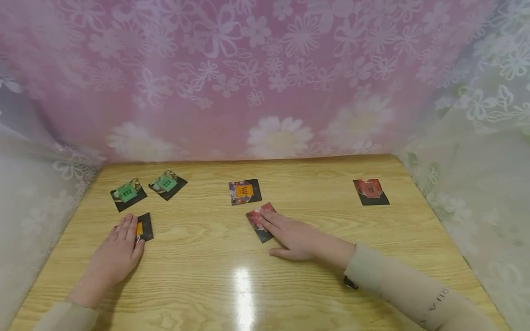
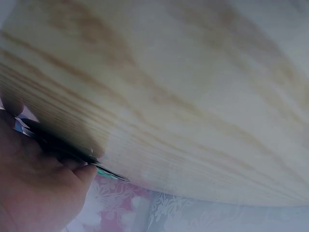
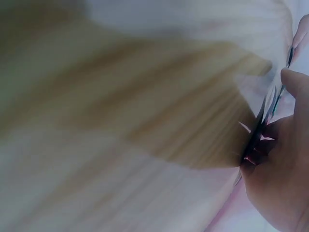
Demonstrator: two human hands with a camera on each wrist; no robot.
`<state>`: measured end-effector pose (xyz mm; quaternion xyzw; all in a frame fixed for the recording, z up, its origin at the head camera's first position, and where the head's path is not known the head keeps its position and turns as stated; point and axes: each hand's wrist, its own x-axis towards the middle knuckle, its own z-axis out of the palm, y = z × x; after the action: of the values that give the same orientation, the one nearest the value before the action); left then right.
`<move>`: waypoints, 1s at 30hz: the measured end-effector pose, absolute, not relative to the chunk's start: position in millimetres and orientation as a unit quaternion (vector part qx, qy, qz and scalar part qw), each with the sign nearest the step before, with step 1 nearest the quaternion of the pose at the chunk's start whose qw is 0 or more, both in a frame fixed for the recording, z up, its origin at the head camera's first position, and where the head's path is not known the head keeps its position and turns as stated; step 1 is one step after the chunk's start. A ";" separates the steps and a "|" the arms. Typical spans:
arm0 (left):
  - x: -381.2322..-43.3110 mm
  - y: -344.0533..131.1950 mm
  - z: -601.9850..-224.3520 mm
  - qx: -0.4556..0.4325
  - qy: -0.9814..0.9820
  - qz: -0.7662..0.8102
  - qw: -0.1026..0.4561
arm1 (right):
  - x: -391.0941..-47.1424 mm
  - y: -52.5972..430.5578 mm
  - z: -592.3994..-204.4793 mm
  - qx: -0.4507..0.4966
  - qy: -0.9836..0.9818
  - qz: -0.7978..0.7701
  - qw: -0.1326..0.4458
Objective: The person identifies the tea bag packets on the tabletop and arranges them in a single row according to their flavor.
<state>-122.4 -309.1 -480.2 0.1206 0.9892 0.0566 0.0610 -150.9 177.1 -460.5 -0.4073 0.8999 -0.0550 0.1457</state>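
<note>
My left hand [image 1: 116,255] lies over a small flat packet with an orange label [image 1: 146,228] at the left of the table. Its fingers are straight and cover most of that packet. Near the middle, my right hand [image 1: 293,236] rests its extended fingers on a red and black packet [image 1: 262,230], which sits tilted. In the left wrist view, a dark packet edge [image 2: 63,145] shows beside the left hand [image 2: 38,183]. The right wrist view shows a dark packet edge [image 3: 253,137] by the fingers of the right hand [image 3: 285,154].
Two green-labelled packets [image 1: 129,193] [image 1: 167,184] lie at the back left. An orange-labelled packet [image 1: 245,191] lies just behind the right hand, and a red-labelled packet [image 1: 371,192] at the back right. Floral curtains [image 1: 273,82] bound the wooden table [image 1: 198,266] behind and at both sides.
</note>
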 end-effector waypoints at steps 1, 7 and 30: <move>-122.2 -309.4 -480.3 0.120 0.989 0.057 0.061 | -150.3 183.0 -460.5 -0.403 0.902 -0.060 0.142; -121.0 -310.3 -478.7 0.118 0.989 0.062 0.063 | -149.4 218.8 -464.0 -0.371 0.918 -0.086 0.111; -122.5 -309.4 -480.1 0.121 0.989 0.054 0.063 | -175.7 300.7 -463.7 -0.239 0.962 -0.102 0.085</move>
<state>-122.5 -309.4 -480.1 0.1210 0.9891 0.0543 0.0632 -175.7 300.7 -463.7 -0.2389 0.9619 -0.1021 0.0849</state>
